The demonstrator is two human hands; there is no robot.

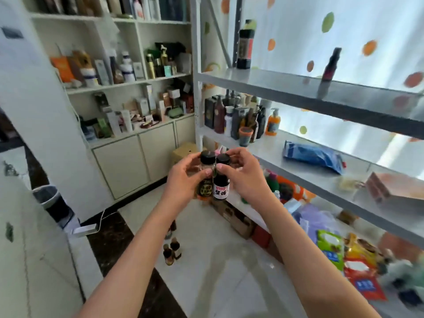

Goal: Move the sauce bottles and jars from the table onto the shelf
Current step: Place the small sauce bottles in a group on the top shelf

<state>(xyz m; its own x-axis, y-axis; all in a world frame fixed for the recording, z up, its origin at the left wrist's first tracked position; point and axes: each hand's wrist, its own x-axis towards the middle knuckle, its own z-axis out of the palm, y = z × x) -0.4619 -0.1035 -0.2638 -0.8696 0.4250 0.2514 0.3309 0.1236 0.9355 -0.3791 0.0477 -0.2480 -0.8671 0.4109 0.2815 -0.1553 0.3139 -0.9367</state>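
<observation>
Two small bottles [214,177] with black caps, dark sauce low in each, stand upright side by side in mid-air, pressed together; one label is gold, the other white and red. The left hand [184,180] curls round the left bottle, the right hand [243,175] round the right one, thumbs in front. They hover just off the shelf [305,180] edge; bare shelf lies beside a blue pack [314,157]. More bottles [172,246] stand on the floor [218,260] below

The right bottle [221,183] bore a white label with large dark Chinese characters under a red strip; none could be read with certainty. The left bottle [205,180] showed a gold emblem, illegible. All other labels were blurred.
</observation>
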